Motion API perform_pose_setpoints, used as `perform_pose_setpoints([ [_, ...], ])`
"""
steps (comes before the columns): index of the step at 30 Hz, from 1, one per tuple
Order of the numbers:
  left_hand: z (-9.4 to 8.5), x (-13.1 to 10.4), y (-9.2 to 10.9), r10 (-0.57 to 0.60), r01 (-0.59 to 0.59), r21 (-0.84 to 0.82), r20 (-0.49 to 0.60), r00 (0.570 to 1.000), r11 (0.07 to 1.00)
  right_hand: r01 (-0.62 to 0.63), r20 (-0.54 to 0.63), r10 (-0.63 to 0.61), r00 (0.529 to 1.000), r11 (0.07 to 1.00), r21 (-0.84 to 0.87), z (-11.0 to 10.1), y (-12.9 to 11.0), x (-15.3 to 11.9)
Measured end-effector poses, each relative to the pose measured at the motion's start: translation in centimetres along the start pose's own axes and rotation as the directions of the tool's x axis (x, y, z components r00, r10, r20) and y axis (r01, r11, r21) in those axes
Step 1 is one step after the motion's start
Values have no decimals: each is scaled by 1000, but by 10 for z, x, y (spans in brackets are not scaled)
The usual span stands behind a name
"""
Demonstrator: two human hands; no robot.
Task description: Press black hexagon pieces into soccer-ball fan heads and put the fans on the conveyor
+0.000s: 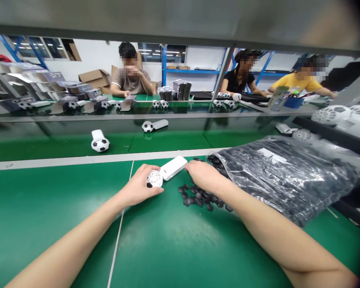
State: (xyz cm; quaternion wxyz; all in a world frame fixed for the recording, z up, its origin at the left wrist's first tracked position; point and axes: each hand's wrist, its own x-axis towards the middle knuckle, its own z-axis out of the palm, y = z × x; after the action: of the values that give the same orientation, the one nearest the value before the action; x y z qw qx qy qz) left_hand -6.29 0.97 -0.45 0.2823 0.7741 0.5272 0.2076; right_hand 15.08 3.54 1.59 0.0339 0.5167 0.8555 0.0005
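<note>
My left hand (pixel 139 186) is wrapped round the ball-shaped head (pixel 156 179) of a white football-patterned device. The head is an open white lattice with a few black patches at its left side. Its white flat handle (pixel 174 167) points up and right over the green table. My right hand (pixel 205 176) is at the far end of that handle, above a loose pile of small black plastic pieces (pixel 198 198). Its fingers are drawn together, and whatever may be between the fingertips is hidden.
A clear plastic bag (pixel 288 176) full of black pieces lies at the right. Beyond the pale rail, two football devices (pixel 100 143) (pixel 147 127) lie on a green belt. Several co-workers sit across among boxes (pixel 93 80). More white devices (pixel 330 115) sit on a rack at right.
</note>
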Motion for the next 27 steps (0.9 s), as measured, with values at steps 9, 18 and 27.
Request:
perform_pose_setpoints([
  [9,0,0,-5,138,-136,-50,41,990,989,405,-308,-269,913,697,592,9,-22,2],
  [18,5,3,-6,137,-137,-32,9,990,990,512,-425,-300,854,633,581,33,-32,12],
  [27,10,2,-10,197,-192,83,-59,979,978,499,-466,-247,850,662,559,43,-27,17],
])
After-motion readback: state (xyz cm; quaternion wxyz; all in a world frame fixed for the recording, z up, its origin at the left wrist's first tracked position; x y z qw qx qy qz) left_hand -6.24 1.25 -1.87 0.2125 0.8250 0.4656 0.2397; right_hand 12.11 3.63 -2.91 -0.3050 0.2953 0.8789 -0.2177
